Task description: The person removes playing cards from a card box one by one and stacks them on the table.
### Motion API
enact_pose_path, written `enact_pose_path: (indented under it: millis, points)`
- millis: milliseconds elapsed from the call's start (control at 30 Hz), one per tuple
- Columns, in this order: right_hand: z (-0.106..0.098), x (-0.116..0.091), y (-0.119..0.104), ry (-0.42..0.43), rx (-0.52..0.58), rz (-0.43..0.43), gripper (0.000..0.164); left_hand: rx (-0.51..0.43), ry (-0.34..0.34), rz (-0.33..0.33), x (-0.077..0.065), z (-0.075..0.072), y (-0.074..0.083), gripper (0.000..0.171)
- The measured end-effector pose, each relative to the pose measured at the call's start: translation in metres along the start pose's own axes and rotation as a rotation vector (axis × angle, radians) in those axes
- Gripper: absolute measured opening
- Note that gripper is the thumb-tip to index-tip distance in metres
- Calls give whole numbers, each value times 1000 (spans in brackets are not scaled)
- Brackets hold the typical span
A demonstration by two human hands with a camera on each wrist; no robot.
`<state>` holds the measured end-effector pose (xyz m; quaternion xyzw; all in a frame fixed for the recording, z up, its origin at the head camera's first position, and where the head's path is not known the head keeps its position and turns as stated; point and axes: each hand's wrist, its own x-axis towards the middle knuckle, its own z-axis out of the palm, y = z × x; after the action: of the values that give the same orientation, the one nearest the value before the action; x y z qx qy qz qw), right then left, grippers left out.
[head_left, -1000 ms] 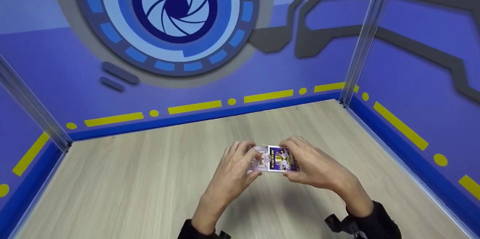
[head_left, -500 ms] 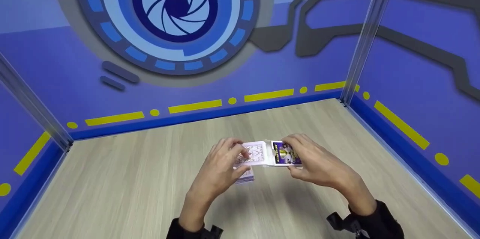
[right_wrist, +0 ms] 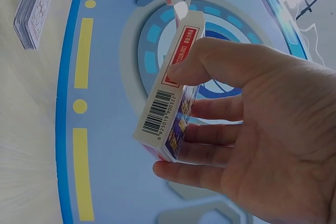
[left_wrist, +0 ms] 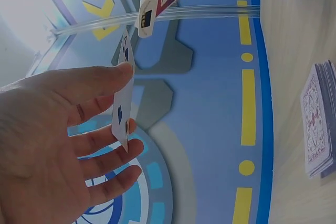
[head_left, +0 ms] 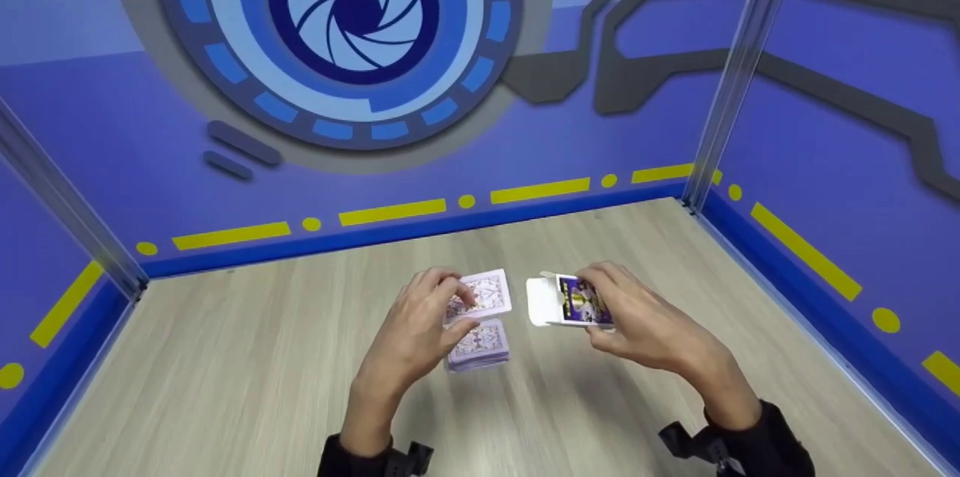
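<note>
Between thumb and fingers my left hand (head_left: 405, 338) pinches a playing card (head_left: 489, 293), its patterned back turned up in the head view. Dark suit marks show on the face of the card (left_wrist: 123, 103) in the left wrist view. Below that hand a squared deck of cards (head_left: 481, 346) lies on the table, face down. To the right, my right hand (head_left: 652, 319) grips a small card box (head_left: 583, 302) with a purple and gold front. The box's white end flap (head_left: 541, 302) hangs open toward the card. A barcode shows on the box's side (right_wrist: 157, 111) in the right wrist view.
The light wooden tabletop (head_left: 285, 357) spreads around the hands. Blue printed panels (head_left: 420, 184) wall it in at the back and both sides. Clear posts (head_left: 731, 87) stand at the back corners.
My left hand has drawn the card leftward out of the box, and the two are now apart. The right hand has shifted slightly right with the box. The deck on the table has come into view.
</note>
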<state>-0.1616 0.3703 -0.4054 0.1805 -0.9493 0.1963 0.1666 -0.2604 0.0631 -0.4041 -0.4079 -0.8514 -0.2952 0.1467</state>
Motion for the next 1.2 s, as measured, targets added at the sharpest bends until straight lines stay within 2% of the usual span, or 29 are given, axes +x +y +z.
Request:
enact_pose_path:
  millis: [300,767,1200]
  points:
    - [-3,0,5,-7,-22,43,56,-3,-4,-41,2,9,-14,29]
    - [-3,1,12,-57,-9,87,60,-4,-88,-175,3,36,-31,24]
    - [4,-2,24,-90,-29,119,62,7,-167,-209,0,61,-37,19]
